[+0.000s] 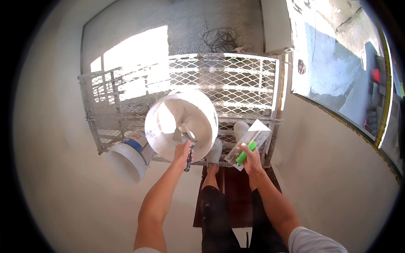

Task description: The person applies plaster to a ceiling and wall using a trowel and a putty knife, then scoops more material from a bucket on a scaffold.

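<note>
My left hand [183,152] is closed around the dark handle of a tool [188,162], whose working end reaches into a big white bucket [152,139]; its exact kind is hard to make out. Inside the bucket lies pale, wet plaster [197,125], heaped and smeared up the wall. To the right of the bucket, my right hand [252,160] grips the green handle of a plastering trowel [260,130]. Its flat, rectangular blade is tilted and carries whitish smears. The two tools are apart from each other.
I stand on a metal mesh scaffold platform [244,71], my covered feet [214,151] close to the bucket. A second white bucket [126,162] lies tipped at the platform's left edge. Below are coiled cable [221,39] and a dark red door [236,198]. A window opening [333,63] is at right.
</note>
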A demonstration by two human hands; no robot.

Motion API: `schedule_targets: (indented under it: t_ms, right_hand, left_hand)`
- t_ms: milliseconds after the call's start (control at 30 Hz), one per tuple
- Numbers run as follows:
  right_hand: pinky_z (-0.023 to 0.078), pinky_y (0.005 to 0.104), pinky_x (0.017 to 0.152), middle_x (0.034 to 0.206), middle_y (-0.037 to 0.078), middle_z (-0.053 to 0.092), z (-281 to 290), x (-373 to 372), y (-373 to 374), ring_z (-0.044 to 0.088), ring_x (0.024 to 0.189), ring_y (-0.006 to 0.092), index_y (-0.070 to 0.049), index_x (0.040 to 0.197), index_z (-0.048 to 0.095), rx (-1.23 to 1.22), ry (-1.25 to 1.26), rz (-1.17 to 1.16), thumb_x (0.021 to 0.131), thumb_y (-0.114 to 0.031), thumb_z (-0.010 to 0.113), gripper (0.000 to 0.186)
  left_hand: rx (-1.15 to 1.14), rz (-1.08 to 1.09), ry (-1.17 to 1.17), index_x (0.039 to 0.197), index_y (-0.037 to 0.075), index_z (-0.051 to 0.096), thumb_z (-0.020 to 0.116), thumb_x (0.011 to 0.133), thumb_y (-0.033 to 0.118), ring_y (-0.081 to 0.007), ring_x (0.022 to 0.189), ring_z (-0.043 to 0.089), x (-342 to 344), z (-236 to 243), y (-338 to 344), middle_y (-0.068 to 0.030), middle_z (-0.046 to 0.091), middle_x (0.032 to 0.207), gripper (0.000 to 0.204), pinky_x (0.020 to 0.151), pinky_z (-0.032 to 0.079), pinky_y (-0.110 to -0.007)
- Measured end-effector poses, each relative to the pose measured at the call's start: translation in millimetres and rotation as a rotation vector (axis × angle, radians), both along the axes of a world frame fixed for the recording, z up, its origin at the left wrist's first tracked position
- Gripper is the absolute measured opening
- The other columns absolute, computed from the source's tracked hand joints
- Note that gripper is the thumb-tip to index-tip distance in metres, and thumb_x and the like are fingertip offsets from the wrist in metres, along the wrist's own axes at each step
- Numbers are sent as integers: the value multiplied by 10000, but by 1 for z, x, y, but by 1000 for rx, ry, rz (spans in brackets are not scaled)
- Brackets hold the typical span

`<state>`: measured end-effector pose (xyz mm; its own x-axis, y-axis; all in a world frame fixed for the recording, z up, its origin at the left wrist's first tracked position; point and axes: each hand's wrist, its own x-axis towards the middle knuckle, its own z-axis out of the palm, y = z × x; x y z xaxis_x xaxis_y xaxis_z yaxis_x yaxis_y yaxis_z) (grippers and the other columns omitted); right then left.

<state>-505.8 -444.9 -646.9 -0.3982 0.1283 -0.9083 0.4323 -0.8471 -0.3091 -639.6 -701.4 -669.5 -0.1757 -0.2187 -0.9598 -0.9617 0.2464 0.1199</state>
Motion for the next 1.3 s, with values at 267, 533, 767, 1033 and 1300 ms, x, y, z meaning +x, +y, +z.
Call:
schedule_targets:
  t_ms: [267, 533, 767, 1033, 1300]
  right_hand:
    - [520, 298, 658, 877, 48, 604, -4, 21, -24, 608, 732, 147, -91, 1048, 512, 6, -127, 44, 888, -198, 749, 306]
    - [472, 290, 572, 820, 39, 591, 16, 22, -28, 572, 646, 123, -50, 1061, 564, 583, -454, 326, 908, -140, 673, 209]
    - [526, 332, 662, 940, 14, 595, 121, 4, -31, 604, 816, 137, -72, 1099, 563, -66, -108, 60, 939, -219, 664, 239]
    - [552, 415, 920, 1203, 113, 624, 330, -32, -111, 643, 1068, 241, -31, 1281, 532, -616, 380, -52, 1004, -242, 547, 348]
    - [549, 412, 926, 1211, 114, 621, 470, -6, -121, 641, 1072, 239, -29, 1288, 527, -478, 672, -73, 1003, -232, 552, 351]
  left_hand:
    - [73, -325, 225, 734, 31, 535, 551, 897, 258, -126, 461, 522, -26, -32, -5, -30, 537, 588, 280, 399, 417, -285]
    - [48, -642, 862, 718, -49, 527, 614, 782, 230, -392, 520, 562, -21, -20, -52, -213, 598, 606, 299, 565, 451, -468]
    - [65, -588, 774, 782, -31, 516, 636, 835, 164, -361, 585, 588, 0, 144, -63, -197, 588, 647, 235, 562, 445, -434]
    - [213, -835, 1402, 1068, -33, 652, 678, 799, 32, -323, 797, 657, 10, 445, -49, -171, 671, 924, 278, 684, 520, -391]
    - [360, -1303, 1707, 1168, 16, 653, 653, 702, -113, -327, 852, 647, -11, 585, -8, -158, 649, 1015, 483, 726, 529, -398]
